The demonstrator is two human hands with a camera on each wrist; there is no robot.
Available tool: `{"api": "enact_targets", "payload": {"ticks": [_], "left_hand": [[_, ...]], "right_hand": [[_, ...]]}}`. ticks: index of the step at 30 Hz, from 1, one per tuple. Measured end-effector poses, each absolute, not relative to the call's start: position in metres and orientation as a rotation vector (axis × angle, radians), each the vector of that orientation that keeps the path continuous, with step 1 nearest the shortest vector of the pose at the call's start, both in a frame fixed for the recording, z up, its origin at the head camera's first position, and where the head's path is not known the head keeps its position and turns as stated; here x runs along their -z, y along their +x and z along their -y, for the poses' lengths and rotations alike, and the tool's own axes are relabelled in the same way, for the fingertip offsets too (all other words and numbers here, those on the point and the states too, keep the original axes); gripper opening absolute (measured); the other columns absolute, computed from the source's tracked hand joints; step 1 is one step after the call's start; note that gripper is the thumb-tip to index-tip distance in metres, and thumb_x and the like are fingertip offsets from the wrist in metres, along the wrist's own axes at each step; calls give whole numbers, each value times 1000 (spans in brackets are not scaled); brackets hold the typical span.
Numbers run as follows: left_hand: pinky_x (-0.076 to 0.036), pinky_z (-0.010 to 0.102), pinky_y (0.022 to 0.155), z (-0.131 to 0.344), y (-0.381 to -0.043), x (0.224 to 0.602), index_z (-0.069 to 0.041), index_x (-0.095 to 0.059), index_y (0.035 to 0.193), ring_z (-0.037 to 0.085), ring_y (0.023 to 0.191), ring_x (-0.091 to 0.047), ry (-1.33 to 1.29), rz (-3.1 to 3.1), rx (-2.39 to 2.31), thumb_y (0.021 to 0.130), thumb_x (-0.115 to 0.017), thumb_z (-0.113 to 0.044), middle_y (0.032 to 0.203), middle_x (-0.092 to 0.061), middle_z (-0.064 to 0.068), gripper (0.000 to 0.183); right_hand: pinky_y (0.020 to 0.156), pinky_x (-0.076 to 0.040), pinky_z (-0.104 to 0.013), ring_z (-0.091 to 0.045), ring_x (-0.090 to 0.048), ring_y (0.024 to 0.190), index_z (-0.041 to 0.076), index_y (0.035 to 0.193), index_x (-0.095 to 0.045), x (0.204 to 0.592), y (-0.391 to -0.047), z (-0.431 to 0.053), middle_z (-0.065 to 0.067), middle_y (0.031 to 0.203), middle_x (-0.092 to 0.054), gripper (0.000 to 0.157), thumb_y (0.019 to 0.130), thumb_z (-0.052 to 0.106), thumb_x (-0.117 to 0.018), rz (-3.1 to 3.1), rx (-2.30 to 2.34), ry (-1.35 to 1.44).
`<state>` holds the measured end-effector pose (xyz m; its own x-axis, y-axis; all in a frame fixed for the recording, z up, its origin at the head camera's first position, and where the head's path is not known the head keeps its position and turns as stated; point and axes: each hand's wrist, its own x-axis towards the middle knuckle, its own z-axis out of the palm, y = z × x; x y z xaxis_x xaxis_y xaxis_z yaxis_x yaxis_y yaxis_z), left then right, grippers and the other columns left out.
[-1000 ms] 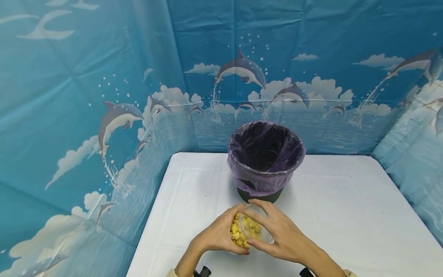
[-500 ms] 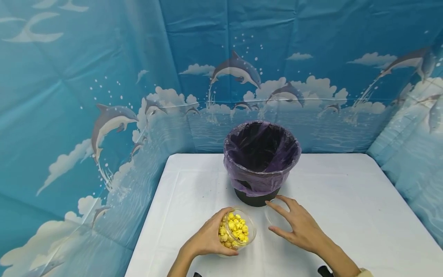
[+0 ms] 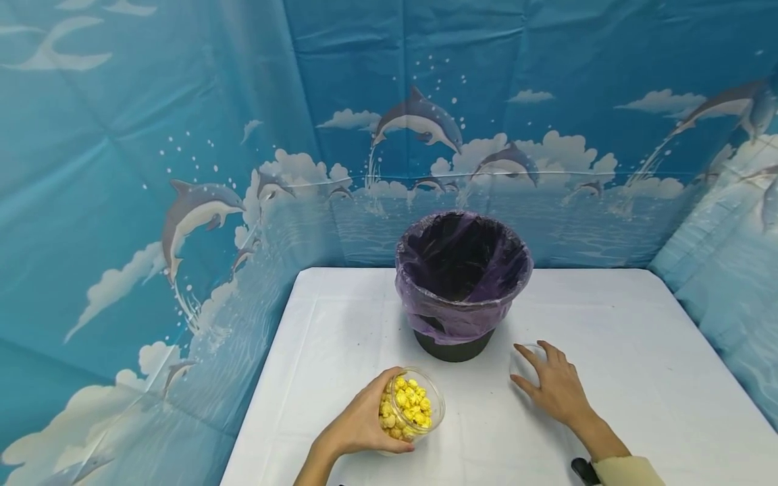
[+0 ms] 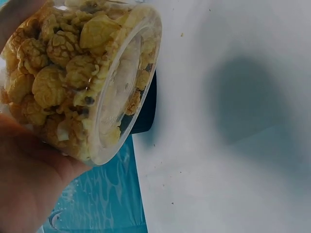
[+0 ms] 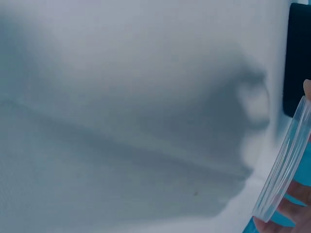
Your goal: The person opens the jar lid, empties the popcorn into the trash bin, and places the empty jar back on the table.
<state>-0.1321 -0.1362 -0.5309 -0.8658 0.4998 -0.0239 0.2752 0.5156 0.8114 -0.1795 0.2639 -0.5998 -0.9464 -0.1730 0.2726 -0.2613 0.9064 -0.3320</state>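
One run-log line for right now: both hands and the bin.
left hand: grips open popcorn jar, tilted | right hand: holds clear lid, off jar | lined bin: upright on table

A purple-lined bin [image 3: 458, 317] stands before dolphin-print sheeting [image 3: 365, 158].

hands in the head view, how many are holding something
2: the left hand grips the popcorn jar at lower centre; the right hand, farther right, holds the clear lid.

The left hand [image 3: 362, 420] curves in a grip; the right hand [image 3: 556, 386] grips with bent, spread fingers [image 3: 530, 356].
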Motion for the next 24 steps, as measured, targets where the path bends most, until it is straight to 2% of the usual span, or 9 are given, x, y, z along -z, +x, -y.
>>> {"api": "enact_targets", "payload": {"ticks": [4,11,19,24], "left_hand": [[-47,48,115,136,-131,533,-34,-32,155,15,135,-54,659,-2503,-1278,63,-99,-41,149,-55,1,114],[-48,47,115,137,-131,535,-34,-33,155,14,135,-54,651,-2513,-1269,63,-99,-40,147,-54,-5,114],[-47,48,116,136,-130,539,-30,-33,156,16,136,-53,659,-2510,-1268,63,-99,-38,150,-55,4,115],[-46,48,116,135,-130,541,-31,-32,157,17,136,-53,654,-2494,-1269,63,-98,-41,150,-55,5,115]], "right_hand": [[88,-46,-77,-62,-49,124,13,142,-58,611,-181,-273,-40,141,-46,61,91,38,-77,2862,-511,282],[84,-49,-74,-63,-50,122,10,142,-57,620,-181,-281,-41,140,-45,61,92,41,-75,2887,-466,252],[82,-50,-73,-64,-50,122,10,141,-58,630,-181,-285,-41,139,-44,61,90,40,-77,2892,-451,231],[82,-49,-73,-63,-50,122,11,140,-59,634,-182,-286,-40,140,-44,62,89,41,-79,2871,-454,225]]}}
